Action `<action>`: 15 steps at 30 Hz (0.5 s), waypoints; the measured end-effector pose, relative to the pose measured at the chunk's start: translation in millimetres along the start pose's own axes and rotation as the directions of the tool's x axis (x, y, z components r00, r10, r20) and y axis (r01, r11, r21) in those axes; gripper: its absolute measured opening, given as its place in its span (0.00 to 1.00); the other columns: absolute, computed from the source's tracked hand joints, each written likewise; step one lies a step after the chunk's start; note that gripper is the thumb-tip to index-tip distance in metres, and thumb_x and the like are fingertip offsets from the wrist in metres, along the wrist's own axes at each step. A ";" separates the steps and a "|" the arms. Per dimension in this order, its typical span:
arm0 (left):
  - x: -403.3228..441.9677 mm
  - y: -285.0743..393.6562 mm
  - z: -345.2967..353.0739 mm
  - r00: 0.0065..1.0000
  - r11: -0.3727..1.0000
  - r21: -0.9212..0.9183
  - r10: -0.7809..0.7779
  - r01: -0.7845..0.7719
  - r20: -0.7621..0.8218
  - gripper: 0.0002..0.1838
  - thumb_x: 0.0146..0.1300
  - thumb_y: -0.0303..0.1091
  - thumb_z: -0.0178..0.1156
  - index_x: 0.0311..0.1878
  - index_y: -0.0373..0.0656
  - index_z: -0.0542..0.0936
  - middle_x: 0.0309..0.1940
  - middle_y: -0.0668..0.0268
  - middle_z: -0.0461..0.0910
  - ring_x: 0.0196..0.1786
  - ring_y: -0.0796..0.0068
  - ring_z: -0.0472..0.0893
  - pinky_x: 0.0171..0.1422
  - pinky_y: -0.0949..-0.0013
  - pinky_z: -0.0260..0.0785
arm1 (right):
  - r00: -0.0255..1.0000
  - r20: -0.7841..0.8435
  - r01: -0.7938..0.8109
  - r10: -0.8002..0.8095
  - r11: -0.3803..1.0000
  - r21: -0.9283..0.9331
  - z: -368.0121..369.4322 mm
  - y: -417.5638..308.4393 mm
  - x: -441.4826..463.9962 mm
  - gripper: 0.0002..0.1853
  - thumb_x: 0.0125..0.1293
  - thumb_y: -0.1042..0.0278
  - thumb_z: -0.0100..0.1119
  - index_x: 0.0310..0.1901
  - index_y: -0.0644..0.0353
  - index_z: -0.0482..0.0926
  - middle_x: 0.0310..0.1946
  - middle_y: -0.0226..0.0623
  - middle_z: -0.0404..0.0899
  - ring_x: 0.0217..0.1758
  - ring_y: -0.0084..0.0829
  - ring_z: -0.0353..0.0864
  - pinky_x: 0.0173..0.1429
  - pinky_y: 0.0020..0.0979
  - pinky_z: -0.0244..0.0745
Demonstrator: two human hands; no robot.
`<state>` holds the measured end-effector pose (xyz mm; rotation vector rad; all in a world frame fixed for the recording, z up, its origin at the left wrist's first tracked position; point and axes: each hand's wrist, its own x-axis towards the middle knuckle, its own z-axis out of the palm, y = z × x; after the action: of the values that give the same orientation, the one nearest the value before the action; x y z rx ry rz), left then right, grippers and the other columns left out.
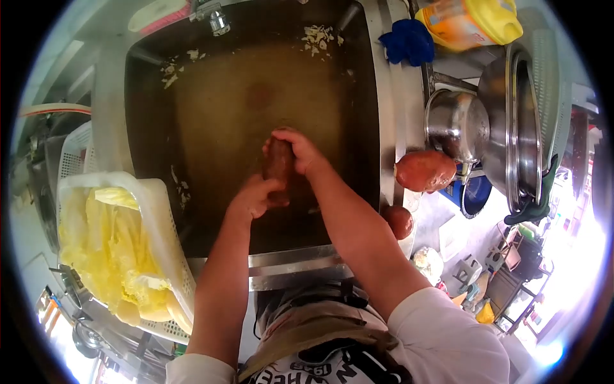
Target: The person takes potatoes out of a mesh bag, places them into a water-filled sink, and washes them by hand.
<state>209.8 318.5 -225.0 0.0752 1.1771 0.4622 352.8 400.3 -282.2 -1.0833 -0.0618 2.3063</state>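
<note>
Over the murky water of a large sink (378,128), both hands are wrapped round a long reddish-brown sweet potato (279,160). My right hand (300,150) grips its upper end, with the fingers curled over the top. Lower down, my left hand (257,195) holds the other end, thumb across it. Two more sweet potatoes lie on the sink's right rim: a large wet one (425,171) and a smaller round one (400,222).
White basket (144,198) of yellow-green leaves (109,243) at left. Scraps (318,40) float in the corners. A tap (219,22) is at the back. At right are a blue cloth (407,42), a yellow bottle (473,22), a steel pot (455,125) and large steel basins (511,128).
</note>
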 end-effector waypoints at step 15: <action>43.7 -25.8 -11.0 0.954 0.930 0.266 0.286 -0.254 -0.087 0.29 0.42 0.34 0.72 0.49 0.40 0.71 0.35 0.60 0.80 0.31 0.67 0.80 0.24 0.70 0.67 | 0.972 -0.186 0.084 -0.140 0.957 -0.279 -5.1 6.7 5.7 0.10 0.57 0.66 0.59 0.37 0.61 0.74 0.31 0.39 0.78 0.37 0.38 0.78 0.44 0.40 0.76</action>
<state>221.1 310.1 -275.0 0.4400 1.3512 0.5631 350.4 396.8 -291.4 -1.4103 -0.3577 2.1137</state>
